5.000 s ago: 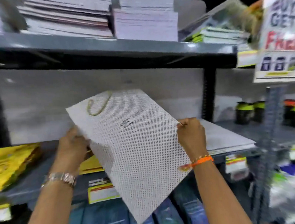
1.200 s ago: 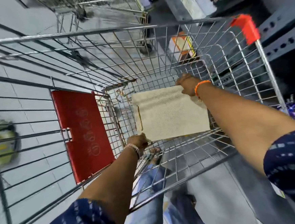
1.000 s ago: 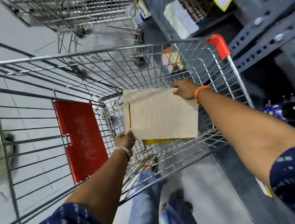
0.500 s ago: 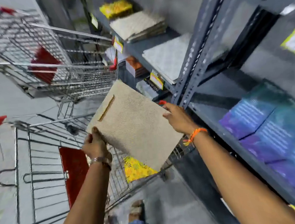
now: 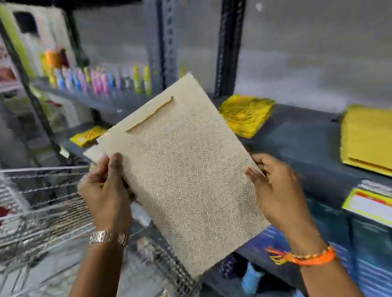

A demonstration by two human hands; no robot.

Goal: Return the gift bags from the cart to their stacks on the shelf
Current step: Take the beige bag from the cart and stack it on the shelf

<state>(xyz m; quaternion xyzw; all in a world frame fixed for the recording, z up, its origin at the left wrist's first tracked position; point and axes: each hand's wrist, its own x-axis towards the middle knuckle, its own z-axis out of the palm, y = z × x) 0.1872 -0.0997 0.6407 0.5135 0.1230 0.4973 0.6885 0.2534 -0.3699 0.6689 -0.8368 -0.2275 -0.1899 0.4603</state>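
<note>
Item: cream gift bag [image 5: 187, 172], flat. L hand [image 5: 105, 195] & R hand [image 5: 278, 188] pinch opp. edges, tilted twd shelf [image 5: 307, 139] for stacking.

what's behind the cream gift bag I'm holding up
Behind the cream gift bag, held by the left hand and right hand, is the grey shelf with yellow bags. What the bag covers can't be seen.

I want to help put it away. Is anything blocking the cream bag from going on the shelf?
Nothing visible does. Both the left hand and right hand hold the cream bag in front of the shelf, with open space between them.
</note>
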